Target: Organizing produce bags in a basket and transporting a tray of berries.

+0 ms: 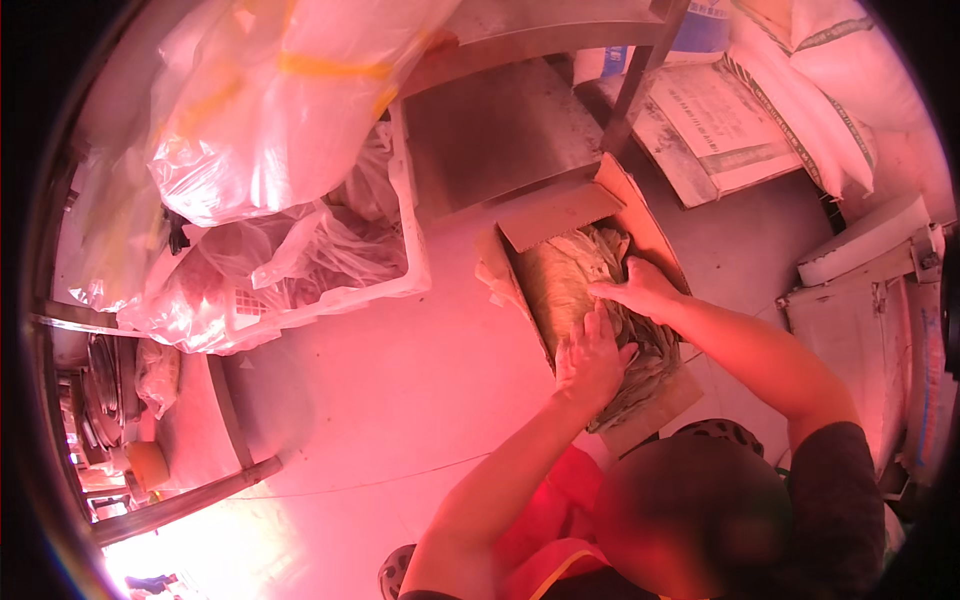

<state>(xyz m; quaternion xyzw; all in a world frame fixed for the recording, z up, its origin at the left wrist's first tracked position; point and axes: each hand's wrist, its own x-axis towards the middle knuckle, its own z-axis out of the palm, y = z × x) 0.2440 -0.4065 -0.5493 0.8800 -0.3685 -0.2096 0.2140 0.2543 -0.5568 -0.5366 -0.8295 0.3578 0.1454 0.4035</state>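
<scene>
An opened cardboard box [651, 214] stands on the floor before me, its flaps raised. Dried, wrinkled leaves [555, 274] fill it, pale yellow-brown at the far end and greyer near me, where some bulge over the near side. My left hand [596, 356] lies on the leaves with its fingers spread. Farther in, close to the box's right wall, my right hand [641, 289] rests on them too, thumb stretched to the left. Its fingertips are partly hidden. Neither hand shows anything enclosed in its fingers.
Left of the box stands a white plastic crate [416, 277] with bagged goods, below a large filled plastic bag [247, 112]. A metal frame [637, 90] rises at the back. White sacks [802, 97] and a carton [840, 337] line the right side. Another frame bar [187, 502] crosses at lower left.
</scene>
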